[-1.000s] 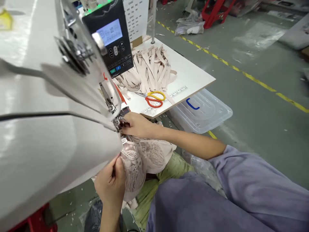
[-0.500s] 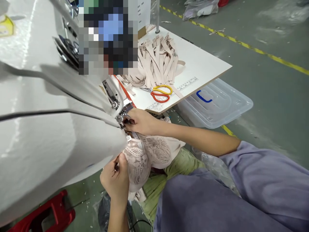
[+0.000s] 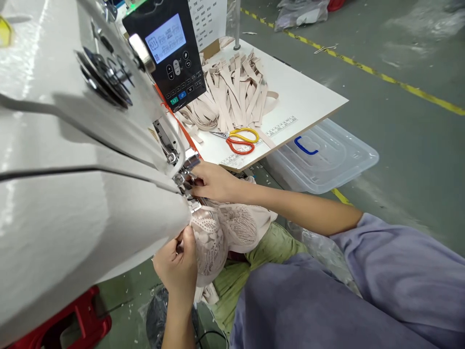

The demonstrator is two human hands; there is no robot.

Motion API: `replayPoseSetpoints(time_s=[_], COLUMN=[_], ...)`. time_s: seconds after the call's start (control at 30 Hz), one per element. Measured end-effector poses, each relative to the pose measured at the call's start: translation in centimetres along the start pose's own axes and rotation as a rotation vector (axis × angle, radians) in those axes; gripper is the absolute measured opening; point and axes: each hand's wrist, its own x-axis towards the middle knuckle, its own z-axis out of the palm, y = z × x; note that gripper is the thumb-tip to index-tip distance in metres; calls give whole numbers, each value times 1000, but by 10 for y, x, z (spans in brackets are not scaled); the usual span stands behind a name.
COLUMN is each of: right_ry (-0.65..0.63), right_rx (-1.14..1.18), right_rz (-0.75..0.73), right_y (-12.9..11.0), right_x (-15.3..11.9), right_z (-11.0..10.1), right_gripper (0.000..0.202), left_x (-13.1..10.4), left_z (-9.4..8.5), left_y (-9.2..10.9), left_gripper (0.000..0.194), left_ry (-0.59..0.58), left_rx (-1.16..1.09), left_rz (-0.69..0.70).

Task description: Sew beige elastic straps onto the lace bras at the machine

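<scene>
A beige lace bra point(image 3: 210, 242) hangs from the end of the white sewing machine arm point(image 3: 145, 213), with its upper edge at the presser foot point(image 3: 194, 206). My left hand point(image 3: 178, 257) is closed, pinching the near cup's edge between thumb and fingers just below the machine arm. Behind the needle area, my right hand point(image 3: 212, 182) has its fingers curled in close to the metal foot parts, at the bra's far edge. Its fingertips are partly hidden by the machine. The second lace cup point(image 3: 240, 223) drapes below my right forearm, over green cloth point(image 3: 276, 247).
On the white table board point(image 3: 305, 97) lie a heap of beige strips point(image 3: 236, 92) and scissors point(image 3: 241, 140) with red and yellow handles. A control panel point(image 3: 167, 53) stands over the machine. A lidded clear box point(image 3: 327, 160) and a red stool point(image 3: 83, 315) are on the floor.
My left hand has shifted slightly up and right with the bra's edge, nearer the foot. My right hand stays almost in place at the needle area.
</scene>
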Motion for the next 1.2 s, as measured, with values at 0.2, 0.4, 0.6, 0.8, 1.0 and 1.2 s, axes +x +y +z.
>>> replayPoseSetpoints(time_s=[0.2,0.4,0.6,0.8,1.0,1.2], right_ry=[29,47,33,-128,534,1109], right_rx=[28,16,100,792,919,743], right_rz=[-36,-21,78,550,833,677], right_y=[2,2,-20,-31,56,93], right_x=[-1,-4,-21,-80,-154,-180], right_z=[0,4,-9,-38,-43,-109], right_gripper=[13,12,12,12,19,31], left_x=[-3,8,-12,-75,-83,-81], left_z=[2,-2,7,72,74,24], left_y=[0,-3,-5,4,-42,-102], left_gripper=[28,35,52,83,49,34], left_ry=[6,-259,-831,-1095,-1057,-815], left_rx=[-37,-298,-975,-1030,-791,-551], left_rz=[-123,-360,-634,-425,-388,-459])
